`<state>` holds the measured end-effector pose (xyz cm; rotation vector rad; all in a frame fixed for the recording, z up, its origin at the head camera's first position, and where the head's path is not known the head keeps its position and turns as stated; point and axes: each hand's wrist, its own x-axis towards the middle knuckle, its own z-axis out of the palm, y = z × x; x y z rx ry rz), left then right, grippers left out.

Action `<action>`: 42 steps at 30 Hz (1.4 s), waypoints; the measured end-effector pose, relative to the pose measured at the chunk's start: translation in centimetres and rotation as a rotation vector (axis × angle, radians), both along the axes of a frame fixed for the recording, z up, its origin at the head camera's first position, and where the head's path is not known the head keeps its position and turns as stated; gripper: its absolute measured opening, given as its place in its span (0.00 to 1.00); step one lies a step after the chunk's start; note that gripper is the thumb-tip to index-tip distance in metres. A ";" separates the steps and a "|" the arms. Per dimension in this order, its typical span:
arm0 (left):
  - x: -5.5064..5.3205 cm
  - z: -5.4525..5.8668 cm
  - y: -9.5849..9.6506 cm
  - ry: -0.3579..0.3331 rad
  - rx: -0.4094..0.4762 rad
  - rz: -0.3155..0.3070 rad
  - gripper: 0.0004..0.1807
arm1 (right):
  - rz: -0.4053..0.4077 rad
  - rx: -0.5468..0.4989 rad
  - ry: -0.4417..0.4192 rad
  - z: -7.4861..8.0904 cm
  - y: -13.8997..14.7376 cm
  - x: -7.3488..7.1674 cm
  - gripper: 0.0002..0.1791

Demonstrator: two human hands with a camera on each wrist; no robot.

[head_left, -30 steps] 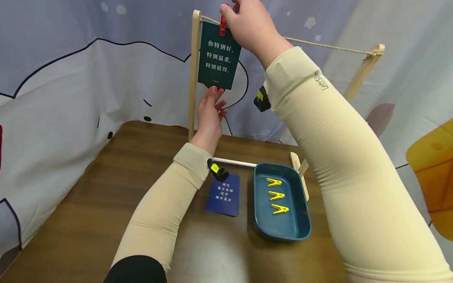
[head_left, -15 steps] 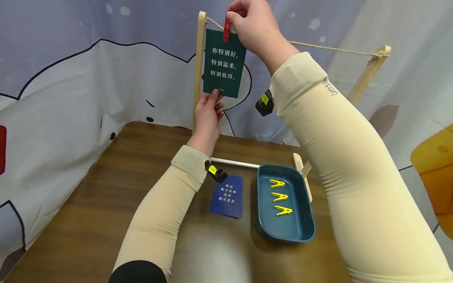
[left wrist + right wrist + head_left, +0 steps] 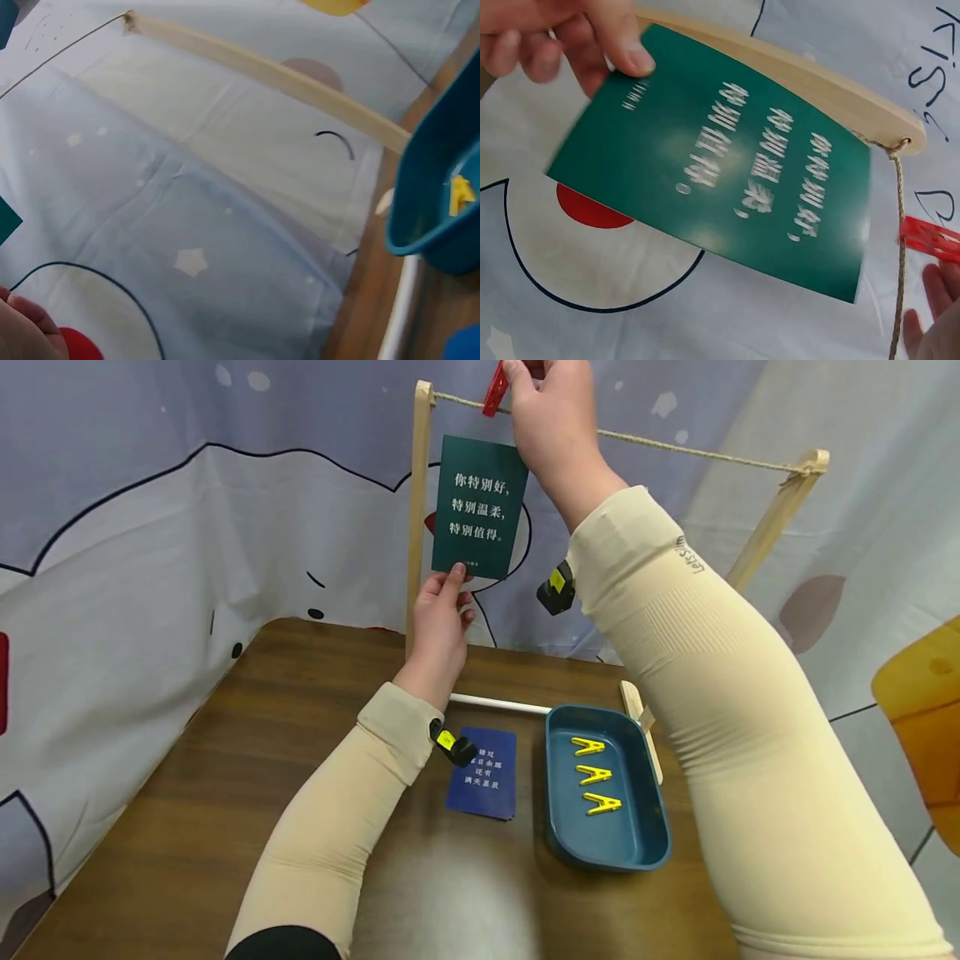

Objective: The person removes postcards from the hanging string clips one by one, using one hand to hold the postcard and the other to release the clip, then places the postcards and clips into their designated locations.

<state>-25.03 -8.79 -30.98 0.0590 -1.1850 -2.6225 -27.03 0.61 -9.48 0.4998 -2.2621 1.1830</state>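
Observation:
My left hand (image 3: 438, 622) pinches the lower edge of a dark green card (image 3: 482, 510) with white lettering, thumb on its printed face. The card stands nearly upright below the rope (image 3: 678, 447), free of the clip. Up at the rope, my right hand (image 3: 557, 435) pinches a red clothespin (image 3: 495, 392), tilted, its tip overlapping the rope. In the right wrist view a gap shows between the card (image 3: 727, 172) and the clothespin (image 3: 930, 238), whose tip meets the rope (image 3: 900, 285). Only a corner of the card (image 3: 7, 221) shows in the left wrist view.
The rope runs between two wooden posts (image 3: 418, 510). On the table (image 3: 247, 760) lie blue cards (image 3: 483, 789). To their right stands a blue-green tray (image 3: 600, 847) with three yellow clothespins (image 3: 594, 775). A white rod (image 3: 502, 703) crosses behind the tray.
The green card, earlier overlapped at its top by the red clothespin, has come down away from it in my left hand. My right hand and the clothespin have shifted slightly up and right.

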 end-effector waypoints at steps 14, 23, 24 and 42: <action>6.4 -6.0 -0.6 -0.182 -0.284 -0.168 0.10 | 0.166 0.197 0.405 -5.8 4.9 5.7 0.19; 10.2 -9.9 -2.5 -0.318 -0.443 -0.294 0.12 | 0.233 0.605 0.070 -15.2 10.3 9.3 0.17; 10.6 -10.3 -2.7 -0.328 -0.454 -0.308 0.13 | 0.233 0.622 0.026 -16.3 10.9 9.4 0.17; 14.3 -13.8 -3.7 -0.597 -0.476 -0.578 0.20 | 0.379 0.717 -0.327 -27.8 18.2 12.2 0.14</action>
